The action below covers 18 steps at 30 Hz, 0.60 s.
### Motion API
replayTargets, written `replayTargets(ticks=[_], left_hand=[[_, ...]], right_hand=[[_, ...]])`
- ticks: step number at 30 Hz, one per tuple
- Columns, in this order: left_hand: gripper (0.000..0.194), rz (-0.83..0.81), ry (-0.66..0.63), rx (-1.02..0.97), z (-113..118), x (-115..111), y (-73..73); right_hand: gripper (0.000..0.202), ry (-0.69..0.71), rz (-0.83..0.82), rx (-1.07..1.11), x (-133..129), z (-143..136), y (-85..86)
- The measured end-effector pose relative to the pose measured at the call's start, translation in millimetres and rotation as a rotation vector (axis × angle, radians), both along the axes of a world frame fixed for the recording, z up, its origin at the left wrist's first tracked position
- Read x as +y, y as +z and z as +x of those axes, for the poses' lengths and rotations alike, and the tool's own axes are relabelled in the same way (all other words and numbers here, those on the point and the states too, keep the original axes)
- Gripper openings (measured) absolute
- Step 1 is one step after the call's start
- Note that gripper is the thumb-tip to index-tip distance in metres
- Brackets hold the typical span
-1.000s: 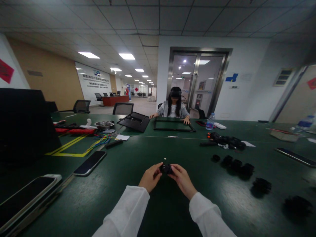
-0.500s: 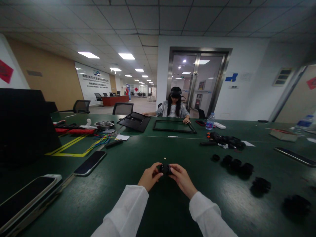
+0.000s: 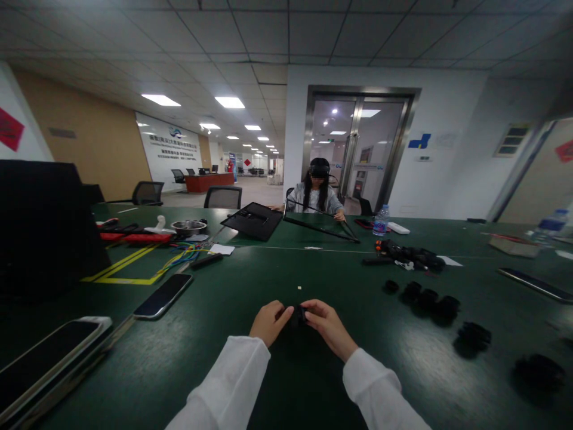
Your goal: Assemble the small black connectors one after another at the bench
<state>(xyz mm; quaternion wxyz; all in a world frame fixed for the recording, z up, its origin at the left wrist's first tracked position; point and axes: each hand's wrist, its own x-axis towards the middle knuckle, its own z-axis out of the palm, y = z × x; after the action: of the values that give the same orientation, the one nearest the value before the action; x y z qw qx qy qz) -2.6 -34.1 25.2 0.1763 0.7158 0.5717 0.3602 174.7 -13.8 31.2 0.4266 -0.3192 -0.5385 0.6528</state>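
The fingers of the left hand (image 3: 270, 322) and right hand (image 3: 329, 326) were pinched around a small black part (image 3: 299, 317) between them, over the desk (image 3: 250, 272); whether it was fully assembled seemed too dark to tell. Other black parts (image 3: 474, 336) lay untouched, rightward.

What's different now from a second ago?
Across the table, the black frame has tipped up, its picture-left side raised, and the black panel has shifted toward picture right. The small black part sits slightly lower in view. Left hand and right hand stay at it; the bottle hasn't moved.
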Motion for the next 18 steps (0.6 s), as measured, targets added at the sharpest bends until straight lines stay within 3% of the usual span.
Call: replayTargets(ticks=[6,12,15,18], left_hand=[[0.047,0.015,-0.037,-0.033,-0.1,0.8,-0.8],[0.026,0.018,-0.060,-0.131,2.8,-2.0,-3.4],[0.051,0.040,-0.128,-0.133,4.3,-2.8,-4.2],[0.055,0.062,-0.163,-0.075,3.9,-2.0,-4.7]], right_hand=[[0.022,0.008,0.021,-0.013,1.0,-0.2,-3.1],[0.026,-0.100,-0.034,0.083,3.2,-5.4,-3.2],[0.029,-0.138,-0.053,0.103,2.3,-6.5,0.2],[0.030,-0.164,-0.070,0.093,1.3,-6.9,2.3]])
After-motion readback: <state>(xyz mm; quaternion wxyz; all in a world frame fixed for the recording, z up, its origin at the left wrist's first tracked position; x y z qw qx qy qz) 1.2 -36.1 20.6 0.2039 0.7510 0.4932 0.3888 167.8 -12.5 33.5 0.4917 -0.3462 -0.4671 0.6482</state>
